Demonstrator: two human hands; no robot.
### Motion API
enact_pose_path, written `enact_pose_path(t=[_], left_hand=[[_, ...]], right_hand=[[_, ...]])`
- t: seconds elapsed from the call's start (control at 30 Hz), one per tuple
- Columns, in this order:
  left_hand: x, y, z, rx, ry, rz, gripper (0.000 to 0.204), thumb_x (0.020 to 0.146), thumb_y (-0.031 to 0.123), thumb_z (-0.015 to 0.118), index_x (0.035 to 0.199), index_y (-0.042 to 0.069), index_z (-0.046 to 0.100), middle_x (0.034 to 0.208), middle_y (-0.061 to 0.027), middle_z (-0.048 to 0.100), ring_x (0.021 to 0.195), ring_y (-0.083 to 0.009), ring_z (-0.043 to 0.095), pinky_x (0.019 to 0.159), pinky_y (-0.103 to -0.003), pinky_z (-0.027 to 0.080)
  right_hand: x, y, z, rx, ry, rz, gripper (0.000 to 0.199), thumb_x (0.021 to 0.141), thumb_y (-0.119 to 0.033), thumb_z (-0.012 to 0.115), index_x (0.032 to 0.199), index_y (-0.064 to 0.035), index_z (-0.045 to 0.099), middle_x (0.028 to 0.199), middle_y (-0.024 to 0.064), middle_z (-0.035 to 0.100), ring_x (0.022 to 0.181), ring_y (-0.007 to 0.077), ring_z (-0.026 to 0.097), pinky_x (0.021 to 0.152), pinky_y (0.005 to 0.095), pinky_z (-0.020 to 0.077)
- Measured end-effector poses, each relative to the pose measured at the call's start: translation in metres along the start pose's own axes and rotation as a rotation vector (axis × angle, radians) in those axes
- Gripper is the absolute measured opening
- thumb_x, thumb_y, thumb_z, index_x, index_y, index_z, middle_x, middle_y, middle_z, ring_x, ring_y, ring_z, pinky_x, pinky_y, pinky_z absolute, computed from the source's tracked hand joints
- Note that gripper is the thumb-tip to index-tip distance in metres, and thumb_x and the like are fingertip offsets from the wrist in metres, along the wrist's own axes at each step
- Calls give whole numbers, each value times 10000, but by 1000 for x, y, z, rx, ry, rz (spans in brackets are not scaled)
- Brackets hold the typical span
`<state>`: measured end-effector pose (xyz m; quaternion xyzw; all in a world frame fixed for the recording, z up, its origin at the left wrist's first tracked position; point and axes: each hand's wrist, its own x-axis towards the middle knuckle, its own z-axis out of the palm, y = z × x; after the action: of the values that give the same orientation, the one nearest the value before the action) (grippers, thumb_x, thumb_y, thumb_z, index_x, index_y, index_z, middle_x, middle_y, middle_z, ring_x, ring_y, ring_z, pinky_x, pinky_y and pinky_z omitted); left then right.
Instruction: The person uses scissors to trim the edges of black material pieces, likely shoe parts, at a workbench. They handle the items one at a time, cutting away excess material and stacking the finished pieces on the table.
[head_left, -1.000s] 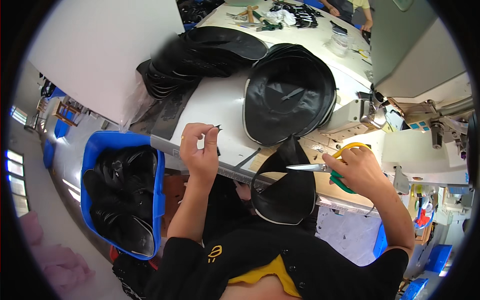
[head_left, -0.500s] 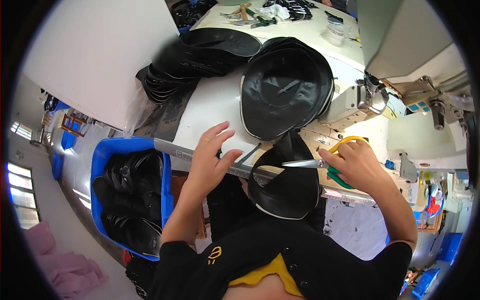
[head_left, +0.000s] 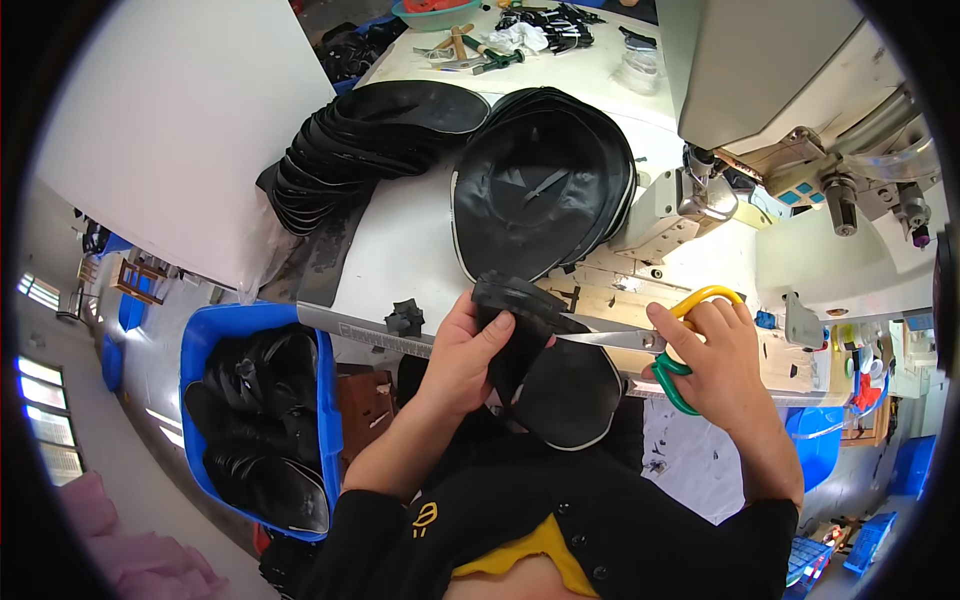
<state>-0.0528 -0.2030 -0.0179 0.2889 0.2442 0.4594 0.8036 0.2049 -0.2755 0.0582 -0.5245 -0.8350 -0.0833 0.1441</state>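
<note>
"Hands?"
"Left hand (head_left: 465, 360) pinches a black piece (head_left: 570, 398), in front of the round stack (head_left: 530, 205). Right hand (head_left: 722, 362) grips scissors (head_left: 645, 342), front-right of the stack; tips at the piece."
"Touching?"
"Can't tell."
"Around?"
"Blue bin (head_left: 330, 400) left of the stack, black scrap (head_left: 404, 318) on the tabletop (head_left: 395, 245), front-left of the stack."

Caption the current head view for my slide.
Left hand holding a black piece, right hand pointing green-and-yellow-handled scissors toward it.
</note>
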Motion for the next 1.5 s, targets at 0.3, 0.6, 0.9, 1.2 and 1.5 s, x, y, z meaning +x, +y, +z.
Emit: enact_pose_path(t=[0.3,0.6,0.9,1.2,1.5], left_hand=[[-21,-10,32,-26,70,124,290,928,124,550,1177,63,415,1074,-164,601,888,-308,656,748,-409,557],[-38,-6,34,-17,7,160,286,919,98,560,1165,23,435,1092,-163,597,943,-295,643,814,-431,547],[-50,-5,41,86,-131,172,283,920,60,555,1180,-25,480,1084,-136,622,982,-223,630,873,-342,511],[-55,-8,36,230,-99,322,229,901,35,588,1119,-13,542,1040,-66,633,921,-98,583,826,-248,464],[-54,-15,35,292,-76,383,148,873,-21,604,984,18,514,978,-50,622,905,-75,558,813,-236,450]], right_hand=[[3,-16,-6,-51,89,-13,593,665,-251,760,1208,-129,557,819,50,509,740,201,502,675,371,352],[0,-20,-10,-56,54,-79,568,685,-263,749,1193,-95,556,740,41,458,680,199,491,634,356,392],[11,-23,-19,-28,100,-147,550,684,-288,735,1194,-151,580,711,24,422,637,187,471,590,342,381],[10,-21,-20,-2,25,-157,604,651,-279,750,1214,-158,567,718,16,422,650,186,478,596,344,384],[18,-29,-23,-9,31,-176,620,646,-282,746,1228,-173,561,727,14,410,663,187,465,616,349,365]])
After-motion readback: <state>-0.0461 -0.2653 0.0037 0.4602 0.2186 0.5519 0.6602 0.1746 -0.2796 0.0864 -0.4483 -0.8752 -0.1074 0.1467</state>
